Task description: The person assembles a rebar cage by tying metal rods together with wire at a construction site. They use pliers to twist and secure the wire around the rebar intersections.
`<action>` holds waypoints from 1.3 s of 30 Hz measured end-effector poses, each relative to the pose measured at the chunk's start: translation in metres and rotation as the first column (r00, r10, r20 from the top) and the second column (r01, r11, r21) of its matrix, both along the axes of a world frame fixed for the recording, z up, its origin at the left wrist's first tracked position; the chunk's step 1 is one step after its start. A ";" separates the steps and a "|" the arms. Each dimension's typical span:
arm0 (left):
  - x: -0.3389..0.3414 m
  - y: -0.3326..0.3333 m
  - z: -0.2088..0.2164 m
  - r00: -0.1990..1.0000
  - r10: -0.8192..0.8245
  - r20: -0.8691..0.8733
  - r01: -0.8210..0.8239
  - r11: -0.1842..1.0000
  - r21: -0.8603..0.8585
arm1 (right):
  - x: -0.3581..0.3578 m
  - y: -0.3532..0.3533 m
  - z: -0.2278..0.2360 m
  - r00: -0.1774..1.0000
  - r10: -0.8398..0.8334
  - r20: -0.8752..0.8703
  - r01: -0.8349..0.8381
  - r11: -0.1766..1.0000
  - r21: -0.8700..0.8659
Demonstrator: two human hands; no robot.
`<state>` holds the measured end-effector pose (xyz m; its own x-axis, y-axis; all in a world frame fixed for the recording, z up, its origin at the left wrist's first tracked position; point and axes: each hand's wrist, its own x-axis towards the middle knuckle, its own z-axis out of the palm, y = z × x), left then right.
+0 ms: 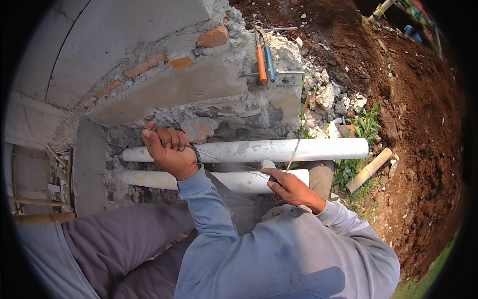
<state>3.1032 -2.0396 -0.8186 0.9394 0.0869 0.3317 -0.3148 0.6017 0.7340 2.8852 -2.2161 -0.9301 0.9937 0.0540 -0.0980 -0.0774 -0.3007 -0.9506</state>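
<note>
My left hand [172,152] is raised in front of the rough wall edge, its fingers curled closed around thin dark wire [215,155]. Loose strands show near its fingertips, and a dark band circles the wrist. Lower and to the right, my right hand [295,188] has its fingers pressed together on the wire too. The strands run between both hands, across two white pipes [328,149] that lie side by side below the wall. Part of the nearer pipe [239,182] is behind my left wrist and right fingers.
Orange-and-blue-handled pliers [261,62] lie on the broken concrete ledge beside a metal rod [289,73]. A bamboo piece [368,170] rests by green weeds [367,124] and rubble. Reddish soil [423,149] slopes at right. Trousered legs [119,239] of a person fill the lower left.
</note>
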 end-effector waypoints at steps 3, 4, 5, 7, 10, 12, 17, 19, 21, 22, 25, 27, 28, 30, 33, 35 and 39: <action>-0.006 0.002 0.004 0.999 0.034 -0.025 -0.034 0.999 0.020 | -0.002 0.013 0.001 0.979 -0.188 0.076 0.187 0.982 0.023; -0.003 0.008 0.002 0.998 -0.033 -0.049 0.030 0.998 -0.048 | -0.005 0.011 0.001 0.993 -0.115 0.038 0.109 0.984 0.144; 0.003 0.015 0.001 0.993 -0.103 -0.066 0.094 0.989 -0.118 | -0.008 0.010 0.004 0.999 -0.038 0.013 0.033 0.964 0.264; 0.016 0.030 -0.008 0.953 -0.294 -0.072 0.255 0.909 -0.330 | -0.015 0.013 0.011 0.983 0.167 -0.077 -0.112 0.875 0.472; 0.019 0.034 -0.014 0.888 -0.451 0.090 0.447 0.799 -0.402 | -0.010 0.012 -0.009 0.852 0.481 -0.207 -0.212 0.678 0.704; 0.010 0.026 -0.010 0.950 -0.312 0.017 0.302 0.903 -0.307 | -0.006 0.010 -0.019 0.936 0.278 -0.217 -0.126 0.838 0.531; -0.010 0.001 -0.012 0.990 -0.030 -0.136 0.016 0.995 -0.101 | 0.011 0.007 0.014 0.929 -0.210 0.304 0.227 0.974 -0.024; -0.007 0.003 -0.013 0.984 -0.028 -0.177 0.002 0.989 -0.147 | 0.013 0.002 0.014 0.977 -0.123 0.172 0.144 0.983 -0.117; -0.002 0.010 -0.012 0.971 -0.194 -0.141 0.161 0.963 -0.214 | 0.013 0.015 0.004 0.989 0.144 0.037 -0.147 0.986 0.076; 0.001 0.012 -0.011 0.953 -0.278 -0.118 0.244 0.939 -0.243 | 0.010 0.026 -0.012 0.952 0.304 -0.044 -0.288 0.932 0.219; -0.001 0.020 -0.003 0.848 -0.521 0.101 0.515 0.762 -0.393 | 0.007 0.043 -0.023 0.725 0.680 -0.111 -0.225 0.386 0.895; -0.005 0.021 0.011 0.850 -0.507 0.144 0.519 0.756 -0.398 | 0.010 0.038 -0.024 0.764 0.644 -0.042 -0.181 0.277 0.944; -0.008 0.028 0.011 0.891 -0.440 0.116 0.447 0.801 -0.398 | 0.015 0.038 -0.016 0.837 0.539 -0.092 -0.150 0.389 0.909; -0.012 0.029 0.009 0.936 -0.350 0.035 0.336 0.857 -0.391 | 0.029 0.035 -0.030 0.949 0.300 -0.094 -0.059 0.464 0.884; -0.024 0.029 -0.007 0.955 -0.289 -0.063 0.265 0.932 -0.248 | 0.047 0.031 -0.031 0.999 0.033 0.025 -0.042 0.775 0.631; -0.044 0.010 -0.021 0.952 -0.258 -0.164 0.221 0.951 -0.214 | 0.056 0.034 -0.036 0.991 -0.062 0.122 -0.004 0.881 0.473; -0.090 -0.023 -0.060 0.909 -0.234 -0.345 0.237 0.971 -0.032 | 0.063 0.059 -0.021 0.903 -0.166 0.396 0.119 0.983 0.141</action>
<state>3.0134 -2.0629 -0.8790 0.9882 -0.1524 -0.0154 0.1076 0.6193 0.7778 2.9484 -2.1571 -0.9511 0.9443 -0.1040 0.3122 0.2865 -0.2067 -0.9355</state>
